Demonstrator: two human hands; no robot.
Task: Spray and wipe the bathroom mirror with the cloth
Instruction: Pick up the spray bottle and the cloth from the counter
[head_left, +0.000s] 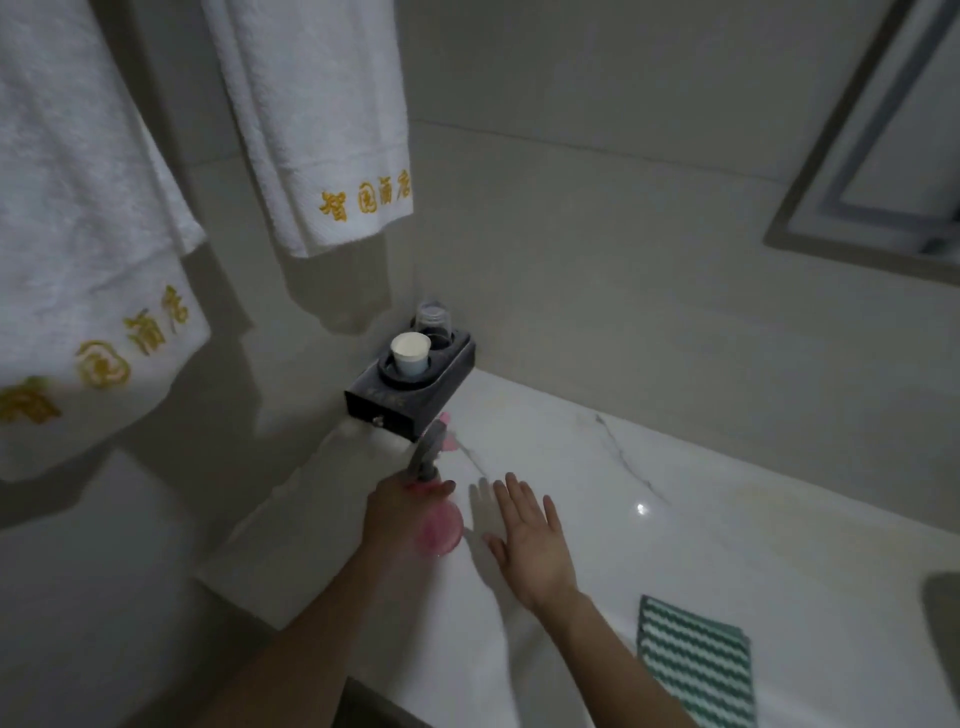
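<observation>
- The left hand is gripping the pink spray bottle on the marble counter
- The right hand is hovering beside it, fingers spread, holding nothing
- The green striped cloth is lying flat, below the mirror

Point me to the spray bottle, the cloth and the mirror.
spray bottle (440, 530): head view, on its pink body.
cloth (696, 660): head view, middle of the green striped fabric.
mirror (852, 171): head view, on its grey frame.

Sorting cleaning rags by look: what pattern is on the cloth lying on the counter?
The cloth has green and white wavy stripes, seen in the head view.
</observation>
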